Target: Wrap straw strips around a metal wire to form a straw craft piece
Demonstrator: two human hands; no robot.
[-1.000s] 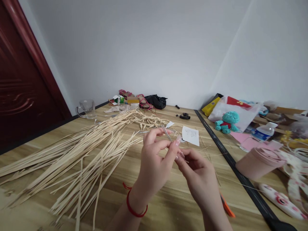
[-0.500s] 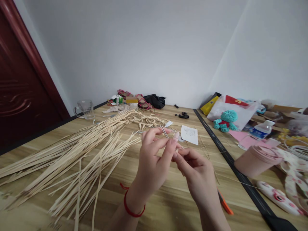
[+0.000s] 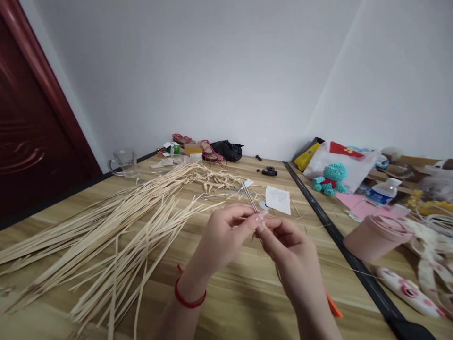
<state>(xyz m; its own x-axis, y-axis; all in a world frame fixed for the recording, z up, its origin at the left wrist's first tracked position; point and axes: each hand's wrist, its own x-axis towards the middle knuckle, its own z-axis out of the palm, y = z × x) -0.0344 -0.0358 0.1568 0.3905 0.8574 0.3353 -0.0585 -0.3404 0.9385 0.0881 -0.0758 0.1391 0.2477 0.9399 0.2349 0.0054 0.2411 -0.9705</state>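
Note:
Two thin metal rods (image 3: 249,197) slant up and away from my fingertips, above the middle of the table. My left hand (image 3: 226,238) pinches them between thumb and fingers; a red string bracelet (image 3: 189,300) circles that wrist. My right hand (image 3: 292,257) is closed in a pinch at the same spot, its thumb against the lower part of the rods. The fingers hide most of what lies between the two pinches. A fine pale strand (image 3: 348,268) runs over the table to the right of my right hand.
Pale straw strips (image 3: 141,203) spread over the left side. Silver wires (image 3: 222,194), a white paper (image 3: 278,199) and a glass mug (image 3: 125,163) lie farther back. An orange-handled tool (image 3: 333,304), pink roll (image 3: 378,236), turquoise crocheted doll (image 3: 335,174) and bottle (image 3: 384,191) are at right.
My left hand has lowered and turned flatter, its raised fingers folding in towards the rods. More of the rods shows above the fingers. My right hand stays nearly in place.

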